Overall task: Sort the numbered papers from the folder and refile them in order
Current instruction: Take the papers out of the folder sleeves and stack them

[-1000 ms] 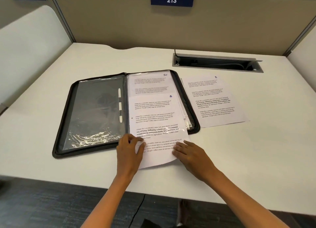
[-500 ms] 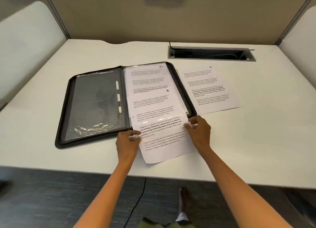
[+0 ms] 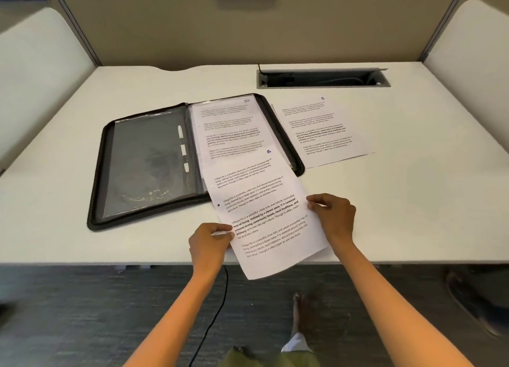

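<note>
Pulling a sheet (image 3: pixel 261 209) out of the folder (image 3: pixel 148 168), both hands pinching it: left hand (image 3: pixel 210 242) has thumb and fingers closed on the sheet's left edge, right hand (image 3: pixel 334 215) pinches the right edge, a bit farther from the folder's near rim than you'd want for even tension. The sheet's top, marked with what looks like an 8, overlaps the lower part of the folder's right pocket; its bottom hangs past the desk (image 3: pixel 413 201) edge in front of the folder. Under it in the pocket sits a page (image 3: pixel 225 118) numbered 10, probably in a clear sleeve. Another page (image 3: pixel 322 127), numbered 2 as far as I can read, lies flat on the desk just right of the folder. Risks, as I judge them: the grip points are staggered, so a fast pull could skew or crease the sheet; the top edge may snag on the sleeve mouth or the zipper rim and tear; dragging could shift the 10 page out of place. The overhang below the desk edge means a slipped pinch drops the sheet to the floor. Handwritten numbers are small, easy to misread, so order errors are likely. Can't tell how many pages remain stacked in the pocket.
</note>
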